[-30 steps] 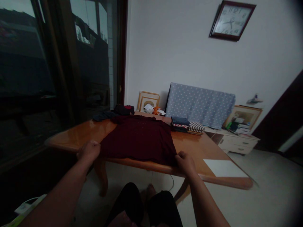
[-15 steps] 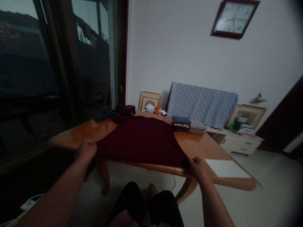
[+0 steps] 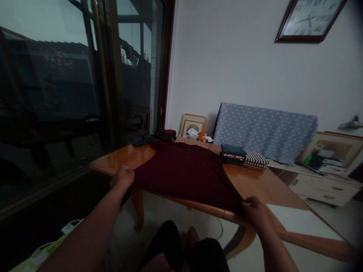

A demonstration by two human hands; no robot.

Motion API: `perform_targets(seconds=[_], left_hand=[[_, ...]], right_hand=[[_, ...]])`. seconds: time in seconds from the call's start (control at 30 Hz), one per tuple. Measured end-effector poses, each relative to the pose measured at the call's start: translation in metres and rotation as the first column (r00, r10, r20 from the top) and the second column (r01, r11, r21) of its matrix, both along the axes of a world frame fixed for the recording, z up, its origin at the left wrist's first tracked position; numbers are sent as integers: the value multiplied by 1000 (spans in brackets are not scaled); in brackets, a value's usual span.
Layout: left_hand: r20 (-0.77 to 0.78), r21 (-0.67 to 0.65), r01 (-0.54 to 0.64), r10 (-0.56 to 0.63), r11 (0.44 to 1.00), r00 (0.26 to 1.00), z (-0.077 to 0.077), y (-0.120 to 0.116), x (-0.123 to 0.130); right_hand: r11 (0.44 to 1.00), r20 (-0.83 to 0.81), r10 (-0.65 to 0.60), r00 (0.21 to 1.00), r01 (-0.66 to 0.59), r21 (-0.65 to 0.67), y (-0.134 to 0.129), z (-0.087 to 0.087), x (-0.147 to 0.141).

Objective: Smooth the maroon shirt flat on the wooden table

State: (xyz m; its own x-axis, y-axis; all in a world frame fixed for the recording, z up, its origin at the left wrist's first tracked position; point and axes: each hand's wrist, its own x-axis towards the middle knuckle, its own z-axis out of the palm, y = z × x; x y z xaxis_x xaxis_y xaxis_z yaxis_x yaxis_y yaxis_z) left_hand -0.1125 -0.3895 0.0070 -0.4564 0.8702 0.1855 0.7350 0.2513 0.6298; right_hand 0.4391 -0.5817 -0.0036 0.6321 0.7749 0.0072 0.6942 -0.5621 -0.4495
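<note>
A dark maroon shirt (image 3: 187,173) lies spread over the wooden table (image 3: 252,185), its near edge stretched along the table's front edge. My left hand (image 3: 123,177) is closed on the shirt's near left corner. Its near right corner is pinched in my right hand (image 3: 256,211), and the cloth there is drawn to a taut point. Past the shirt's far left side lies a heap of dark clothes (image 3: 159,136). Beyond its right side stands a stack of folded clothes (image 3: 234,153), with a striped folded garment (image 3: 255,159) beside it.
A white sheet (image 3: 303,221) lies on the table's right part. Behind stand a low white cabinet (image 3: 320,189), a panel under blue dotted cloth (image 3: 263,128) and picture frames (image 3: 193,122). Glass doors (image 3: 56,94) are at left. My knees (image 3: 167,241) are below the table's front edge.
My view has swung left, so the scene sits further right. Both hands keep hold of the shirt's corners, and its right corner looks pulled more sharply outward.
</note>
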Motion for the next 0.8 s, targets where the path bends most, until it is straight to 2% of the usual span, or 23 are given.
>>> perform_targets(seconds=[0.1,0.3,0.4,0.5,0.57,0.67,0.73,0.8], left_hand=[[2,-29,-47,47,998,999,0,-1,-1],[77,129,-102,92,986,993,4,7,5],[105,168,-128,111,978,988,5,12,6],[92,138,-122,110,983,990,5,13,1],[55,78,-82,78,994,995,7,12,-2],[-85,6,-50,51,999,995,13,7,0],[-218,42,-45,53,998,974,18,3,8],[-317,122,33,7,992,948,22,-2,25]], right_hand=[[998,-16,-10,1000,11,59,-3,-2,-2],[950,-110,-17,994,50,308,-3,-6,1],[921,-176,-16,984,83,380,-4,-6,3],[929,-192,-8,981,78,361,-7,-4,1],[952,-158,-3,987,51,302,-10,-2,-2],[983,-65,-17,998,29,183,-14,5,-8],[988,22,-51,998,47,145,-13,11,-13],[985,120,-82,989,63,159,-10,18,-20]])
